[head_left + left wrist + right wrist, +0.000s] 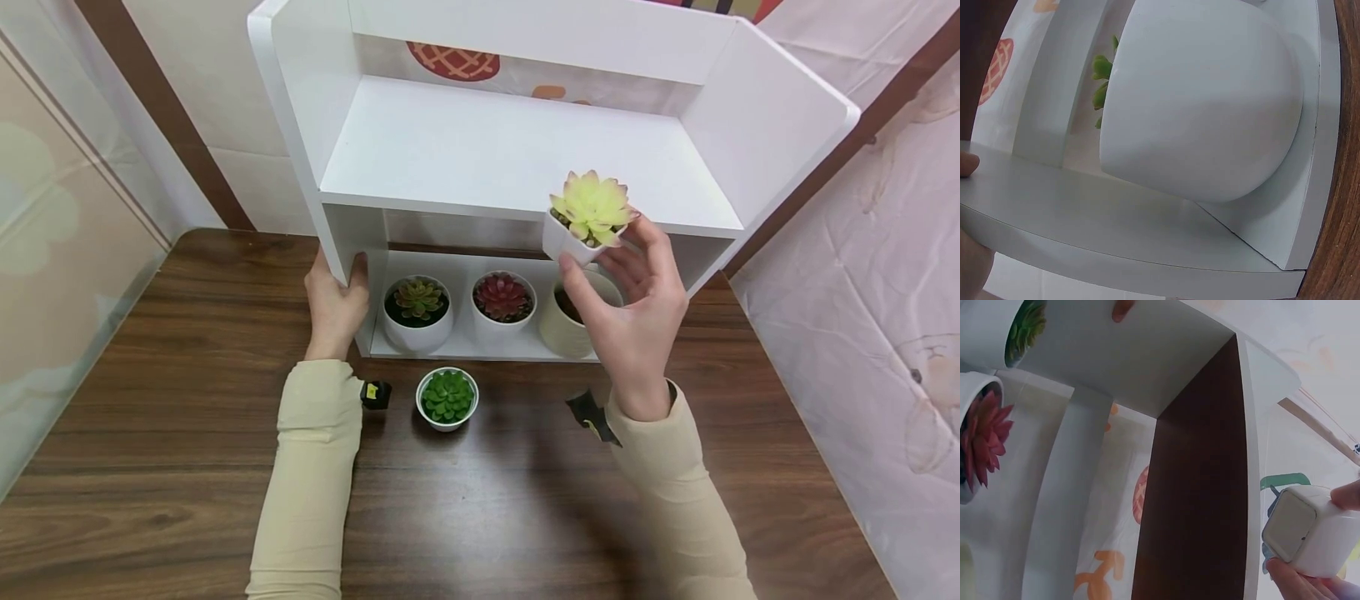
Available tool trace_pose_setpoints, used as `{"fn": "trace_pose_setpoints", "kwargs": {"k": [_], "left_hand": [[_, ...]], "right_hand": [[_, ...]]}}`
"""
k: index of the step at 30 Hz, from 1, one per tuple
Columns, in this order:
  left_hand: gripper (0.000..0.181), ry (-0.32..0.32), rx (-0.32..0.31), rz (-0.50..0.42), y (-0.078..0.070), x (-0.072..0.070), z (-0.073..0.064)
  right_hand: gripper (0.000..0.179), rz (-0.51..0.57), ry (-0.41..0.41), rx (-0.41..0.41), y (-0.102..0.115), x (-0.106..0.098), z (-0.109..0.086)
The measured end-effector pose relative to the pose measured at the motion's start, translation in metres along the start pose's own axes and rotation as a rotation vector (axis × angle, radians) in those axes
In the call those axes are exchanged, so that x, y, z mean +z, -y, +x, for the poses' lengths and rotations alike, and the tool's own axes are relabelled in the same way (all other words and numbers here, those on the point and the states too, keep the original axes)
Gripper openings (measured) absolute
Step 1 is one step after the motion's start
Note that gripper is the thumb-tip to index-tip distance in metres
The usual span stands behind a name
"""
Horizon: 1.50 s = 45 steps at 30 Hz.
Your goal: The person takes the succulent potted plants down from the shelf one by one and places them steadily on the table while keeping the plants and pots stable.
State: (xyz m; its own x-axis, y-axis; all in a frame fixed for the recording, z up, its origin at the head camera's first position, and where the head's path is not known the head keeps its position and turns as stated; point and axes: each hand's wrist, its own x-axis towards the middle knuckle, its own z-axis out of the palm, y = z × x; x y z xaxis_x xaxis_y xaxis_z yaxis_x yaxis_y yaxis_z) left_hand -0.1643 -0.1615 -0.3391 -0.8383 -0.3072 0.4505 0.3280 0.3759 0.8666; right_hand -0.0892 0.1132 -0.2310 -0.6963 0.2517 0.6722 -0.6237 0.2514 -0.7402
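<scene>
My right hand (637, 308) holds a yellow-green potted succulent (591, 208) by its square white pot, thumb on one side and fingers on the other. The pot is in the air at the front edge of the white shelf's upper board (510, 150). In the right wrist view the pot's underside (1291, 525) shows. My left hand (336, 304) grips the shelf's left side panel (333, 237), its thumb on the inner face; some of its fingers are hidden behind the panel.
On the lower board stand a green succulent in a white pot (418, 329), a red succulent (504, 298) and a cream pot (566, 333), partly covered by my right hand. A small green succulent (447, 397) sits on the wooden table (465, 517) before the shelf.
</scene>
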Motion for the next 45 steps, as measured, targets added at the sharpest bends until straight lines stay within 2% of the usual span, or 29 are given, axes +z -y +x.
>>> {"fn": "trace_pose_setpoints", "kwargs": {"k": [11,45], "left_hand": [[0.034,-0.005,-0.013,-0.005,0.000,0.000,0.000],[0.034,0.000,-0.012,-0.003,0.000,0.000,0.000]], "right_hand": [[0.052,-0.038,0.040,-0.016,-0.005,-0.004,-0.010],[0.055,-0.085,0.137,0.043,-0.026,-0.009,-0.047]]}}
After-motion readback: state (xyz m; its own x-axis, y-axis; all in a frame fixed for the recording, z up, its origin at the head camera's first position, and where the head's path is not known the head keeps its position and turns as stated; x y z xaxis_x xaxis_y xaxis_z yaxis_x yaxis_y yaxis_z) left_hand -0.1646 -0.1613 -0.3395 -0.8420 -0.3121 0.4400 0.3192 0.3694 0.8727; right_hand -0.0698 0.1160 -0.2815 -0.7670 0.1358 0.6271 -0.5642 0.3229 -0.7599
